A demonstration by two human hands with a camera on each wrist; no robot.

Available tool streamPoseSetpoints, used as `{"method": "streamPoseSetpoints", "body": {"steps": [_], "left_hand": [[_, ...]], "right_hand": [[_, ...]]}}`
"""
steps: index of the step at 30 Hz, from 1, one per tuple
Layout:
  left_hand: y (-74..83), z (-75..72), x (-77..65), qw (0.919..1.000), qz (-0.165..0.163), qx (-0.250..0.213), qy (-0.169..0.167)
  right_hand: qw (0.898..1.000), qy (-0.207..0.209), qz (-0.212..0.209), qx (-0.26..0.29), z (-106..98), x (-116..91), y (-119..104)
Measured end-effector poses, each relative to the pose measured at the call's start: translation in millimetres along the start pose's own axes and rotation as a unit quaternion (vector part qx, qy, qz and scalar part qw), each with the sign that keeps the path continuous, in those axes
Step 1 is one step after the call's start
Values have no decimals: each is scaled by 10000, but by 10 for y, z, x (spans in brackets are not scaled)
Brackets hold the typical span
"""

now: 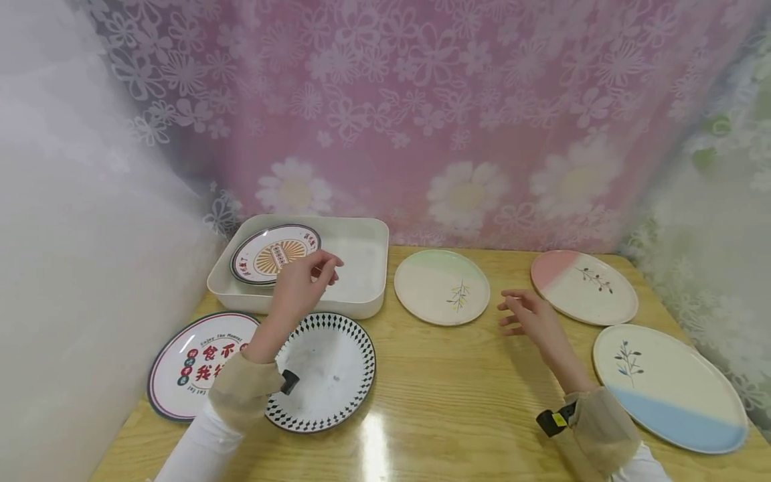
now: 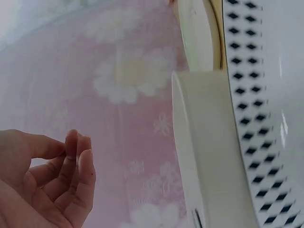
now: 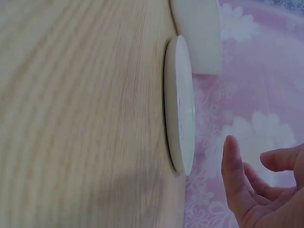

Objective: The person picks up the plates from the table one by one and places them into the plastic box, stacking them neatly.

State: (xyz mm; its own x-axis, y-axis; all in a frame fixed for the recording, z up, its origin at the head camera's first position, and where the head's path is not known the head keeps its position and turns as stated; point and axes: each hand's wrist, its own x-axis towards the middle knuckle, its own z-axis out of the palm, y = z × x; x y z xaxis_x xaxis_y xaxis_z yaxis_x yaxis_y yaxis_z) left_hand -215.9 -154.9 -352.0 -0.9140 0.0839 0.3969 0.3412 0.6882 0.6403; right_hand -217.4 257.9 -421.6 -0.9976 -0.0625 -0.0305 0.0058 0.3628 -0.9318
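My left hand (image 1: 300,284) hovers over the front of a white rectangular tub (image 1: 367,268), its fingers loosely bent and holding nothing. Inside the tub, on its left side, lies an oval plate (image 1: 259,258) with an orange sunburst. Below my left arm are a round plate with a black diamond rim (image 1: 331,375) and an oval plate with red characters (image 1: 187,355), partly hidden by the arm. Empty and loosely curled, my right hand (image 1: 533,323) is above the table between a round green-and-cream plate (image 1: 430,281) and a pink-and-cream oval plate (image 1: 578,288).
At the table's right edge lies a large cream-and-blue oval plate (image 1: 674,388). A pink floral curtain (image 1: 385,134) hangs behind the wooden table (image 1: 446,415). White fabric (image 1: 90,234) borders the left side.
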Motion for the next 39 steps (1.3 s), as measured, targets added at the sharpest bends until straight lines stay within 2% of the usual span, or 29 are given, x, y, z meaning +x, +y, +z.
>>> {"method": "streamPoseSetpoints", "body": {"steps": [6,12,21,28,34,39], "left_hand": [[145,251,-176,9990,-131,-274,-331],[228,439,-330,9968,-178,-562,-539],[273,582,-454,9967,86,-409,-696],[298,654,-483,9925,313,-322,-1138],[311,684,-505,9912,362,-156,-1261],[311,706,-512,9909,328,-94,-1301]], "right_hand": [[9986,-42,342,-392,-7,267,16],[9939,-244,733,-791,-10,530,77],[9931,-353,1070,-339,55,806,259],[9861,-190,1127,-1204,100,935,289],[9696,-105,783,-2315,133,955,266],[9669,16,661,-2466,160,920,254]]}}
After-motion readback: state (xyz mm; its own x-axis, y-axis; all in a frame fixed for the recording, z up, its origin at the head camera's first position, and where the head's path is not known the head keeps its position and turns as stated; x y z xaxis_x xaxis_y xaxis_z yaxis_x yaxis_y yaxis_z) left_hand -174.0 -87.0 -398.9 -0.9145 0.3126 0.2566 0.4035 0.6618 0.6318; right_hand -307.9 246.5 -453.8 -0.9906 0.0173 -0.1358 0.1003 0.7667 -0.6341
